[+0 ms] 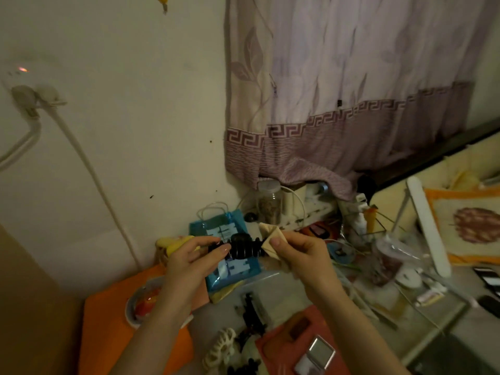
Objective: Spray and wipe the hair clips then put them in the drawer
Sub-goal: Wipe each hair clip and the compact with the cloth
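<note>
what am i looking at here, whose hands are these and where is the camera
There is no machine here. The one picture comes from a wide-angle camera worn on a person's head, looking forward and down, so the two arms reaching in from the bottom are that person's own.

The left hand grips one end of a black hair clip, held up in the air. The right hand pinches a folded beige cloth against the clip's other end, as if wiping it.

Below lies a cluttered table. On it are a blue bag, a cream clip and more dark clips beside it. A purple curtain hangs behind. No drawer or spray bottle can be clearly made out.
</note>
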Demonstrator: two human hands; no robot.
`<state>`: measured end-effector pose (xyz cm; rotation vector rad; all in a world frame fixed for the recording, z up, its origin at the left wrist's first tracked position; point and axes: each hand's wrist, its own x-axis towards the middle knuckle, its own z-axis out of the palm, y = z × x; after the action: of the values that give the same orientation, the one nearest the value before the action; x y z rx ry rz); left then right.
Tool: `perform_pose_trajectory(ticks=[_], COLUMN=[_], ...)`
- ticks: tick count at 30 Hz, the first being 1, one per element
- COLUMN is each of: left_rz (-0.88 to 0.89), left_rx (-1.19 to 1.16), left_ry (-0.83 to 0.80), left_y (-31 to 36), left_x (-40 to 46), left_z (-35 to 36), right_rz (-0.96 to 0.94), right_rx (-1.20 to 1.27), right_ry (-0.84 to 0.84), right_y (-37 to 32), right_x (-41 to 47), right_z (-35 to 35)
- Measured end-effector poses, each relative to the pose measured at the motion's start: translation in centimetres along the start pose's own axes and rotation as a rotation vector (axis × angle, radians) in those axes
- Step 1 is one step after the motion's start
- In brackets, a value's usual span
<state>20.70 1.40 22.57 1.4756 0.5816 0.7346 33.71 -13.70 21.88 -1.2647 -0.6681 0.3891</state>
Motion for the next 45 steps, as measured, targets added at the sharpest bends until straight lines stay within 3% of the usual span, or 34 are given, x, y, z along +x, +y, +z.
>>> perform_pose_trajectory(ticks=[10,19,31,45], left_rz=[-0.2,-0.314,-0.492,-0.451], left_rx=[0.042,0.053,0.073,0.156], left_ry=[-0.14,-0.081,0.299,0.617], left_y=[-5.4,-11.8,-21.3,-32.7], left_x=[0.4,2.4,5.2,8.0], left_z=[6.5,15.4,28.3,31.9], right_rz=[0.14,0.265,0.423,0.576], right_rx=[-0.06,-0.122,-0.249,-0.273], right_ry=[0.175,0.215,0.011,-0.078], right_y=[2.7,6.6,13.8,22.4], right_x=[-1.8,1.9,9.7,11.4], right_z=[-7.1,-17.7,-31.3,-33.6])
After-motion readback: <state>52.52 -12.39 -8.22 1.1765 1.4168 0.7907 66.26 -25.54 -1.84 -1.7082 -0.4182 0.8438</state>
